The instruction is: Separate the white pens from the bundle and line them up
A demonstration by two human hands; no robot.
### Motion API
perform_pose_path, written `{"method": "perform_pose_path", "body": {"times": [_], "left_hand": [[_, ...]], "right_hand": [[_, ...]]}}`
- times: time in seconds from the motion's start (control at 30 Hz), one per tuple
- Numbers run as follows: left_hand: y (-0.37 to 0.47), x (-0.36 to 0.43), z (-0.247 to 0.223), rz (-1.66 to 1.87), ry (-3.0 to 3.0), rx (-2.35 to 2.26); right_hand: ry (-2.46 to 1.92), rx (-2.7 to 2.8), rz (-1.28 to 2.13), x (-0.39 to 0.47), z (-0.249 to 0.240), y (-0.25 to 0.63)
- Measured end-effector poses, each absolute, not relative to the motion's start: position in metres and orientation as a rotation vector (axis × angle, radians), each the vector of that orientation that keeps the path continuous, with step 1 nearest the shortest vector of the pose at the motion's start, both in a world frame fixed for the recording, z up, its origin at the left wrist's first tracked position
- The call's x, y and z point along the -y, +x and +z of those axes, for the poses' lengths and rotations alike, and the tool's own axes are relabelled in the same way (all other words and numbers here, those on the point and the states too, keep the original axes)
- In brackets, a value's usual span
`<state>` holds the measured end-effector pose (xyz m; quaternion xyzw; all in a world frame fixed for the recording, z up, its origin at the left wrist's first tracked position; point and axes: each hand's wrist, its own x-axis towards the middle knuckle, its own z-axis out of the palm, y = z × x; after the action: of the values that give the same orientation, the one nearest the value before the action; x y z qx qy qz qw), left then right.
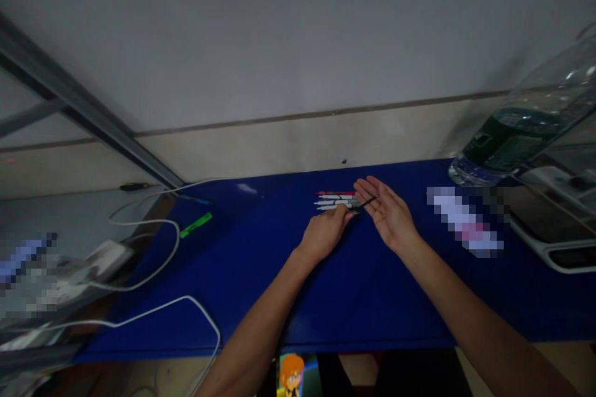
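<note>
My left hand (325,232) is closed in a pinch, fingers turned down toward the blue tabletop. A thin dark pen-like stick (369,201) runs from its fingertips toward my right palm; its exact kind is hard to make out. My right hand (390,216) lies palm up with its fingers stretched out, and the stick's far end reaches the palm. Just beyond my left hand, several white pens (333,203) lie side by side with a red pen (334,193) at the back. Their right ends are partly hidden by my hands.
A large clear bottle with a green label (510,133) leans at right, near a white-edged device (554,217) and a blurred item (465,223). A green cutter-like tool (195,224) and white cable (178,236) lie left on the blue tabletop (242,285). A wall stands behind.
</note>
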<state>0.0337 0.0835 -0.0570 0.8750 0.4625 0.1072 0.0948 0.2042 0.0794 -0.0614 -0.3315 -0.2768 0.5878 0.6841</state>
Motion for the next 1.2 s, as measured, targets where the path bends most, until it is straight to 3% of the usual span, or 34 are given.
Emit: {"method": "perform_pose_path", "body": {"times": [0.87, 1.2], "left_hand": [[0.039, -0.079, -0.055, 0.782, 2.240, -1.188], [0.038, -0.076, -0.055, 0.756, 2.240, -1.304]], "right_hand": [[-0.813, 0.894, 1.452, -0.062, -0.061, 0.180], [-0.833, 0.857, 1.586, -0.065, -0.067, 0.178]]}}
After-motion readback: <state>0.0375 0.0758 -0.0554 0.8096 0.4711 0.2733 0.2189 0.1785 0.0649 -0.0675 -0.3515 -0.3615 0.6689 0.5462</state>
